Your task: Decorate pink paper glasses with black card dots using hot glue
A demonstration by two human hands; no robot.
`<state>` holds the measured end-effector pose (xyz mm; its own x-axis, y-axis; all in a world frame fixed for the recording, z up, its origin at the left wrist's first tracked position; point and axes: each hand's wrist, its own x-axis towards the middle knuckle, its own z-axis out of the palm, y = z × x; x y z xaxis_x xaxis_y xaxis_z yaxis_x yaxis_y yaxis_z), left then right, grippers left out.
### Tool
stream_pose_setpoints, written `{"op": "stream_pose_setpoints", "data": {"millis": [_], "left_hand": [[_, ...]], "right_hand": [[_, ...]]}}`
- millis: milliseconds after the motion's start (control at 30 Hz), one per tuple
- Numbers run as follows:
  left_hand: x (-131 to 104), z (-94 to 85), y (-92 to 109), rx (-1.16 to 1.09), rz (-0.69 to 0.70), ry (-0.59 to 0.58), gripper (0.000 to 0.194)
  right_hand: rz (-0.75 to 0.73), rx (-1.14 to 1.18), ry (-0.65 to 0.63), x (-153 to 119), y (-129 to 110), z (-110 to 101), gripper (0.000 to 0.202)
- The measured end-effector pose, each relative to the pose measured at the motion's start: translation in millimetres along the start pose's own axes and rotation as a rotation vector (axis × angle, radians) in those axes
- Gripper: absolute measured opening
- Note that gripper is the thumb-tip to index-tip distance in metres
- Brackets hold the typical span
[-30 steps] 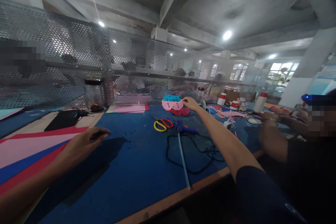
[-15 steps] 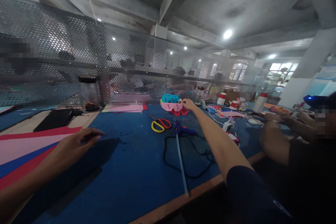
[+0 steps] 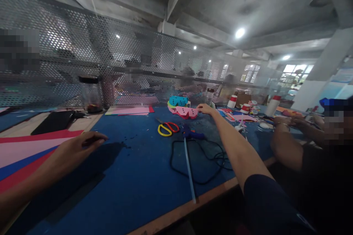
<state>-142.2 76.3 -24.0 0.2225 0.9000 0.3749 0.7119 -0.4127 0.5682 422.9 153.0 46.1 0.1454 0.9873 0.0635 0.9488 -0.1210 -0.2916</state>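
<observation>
My right hand reaches to the back of the blue table, its fingers pinched on the end of a pink curved paper strip with black dots and a scalloped edge. Right behind it, a similar blue dotted strip stands among other coloured pieces. My left hand hovers low over the table at the left, holding nothing, its fingers loosely bent and apart from the thumb. Scissors with yellow and red handles lie between my hands. Nearer the front edge lies a blue glue gun with a long glue stick.
Coloured paper sheets lie at the left by a black flat object. More sheets and a lidded jar stand before the perforated metal screen. A co-worker's arm is at the right, near red-and-white cups.
My right hand has moved slightly right, and the pink strip has shifted right with it, covering more of the red piece. My left hand stays nearly where it was.
</observation>
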Motion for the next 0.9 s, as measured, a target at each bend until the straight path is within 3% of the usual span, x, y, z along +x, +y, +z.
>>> {"op": "stream_pose_setpoints", "data": {"millis": [233, 500, 900], "left_hand": [[2.3, 3.1, -10.9, -0.014, 0.004, -0.046, 0.055], [0.4, 2.5, -6.7, -0.005, 0.012, -0.035, 0.052], [0.0, 3.5, -2.1, -0.011, 0.048, -0.013, 0.048]], "right_hand": [[0.072, -0.046, 0.002, 9.0, -5.4, 3.8, 0.037], [0.102, -0.050, -0.024, 23.1, -13.9, 12.1, 0.037], [0.163, 0.057, -0.072, 15.8, 29.0, 2.8, 0.038]]}}
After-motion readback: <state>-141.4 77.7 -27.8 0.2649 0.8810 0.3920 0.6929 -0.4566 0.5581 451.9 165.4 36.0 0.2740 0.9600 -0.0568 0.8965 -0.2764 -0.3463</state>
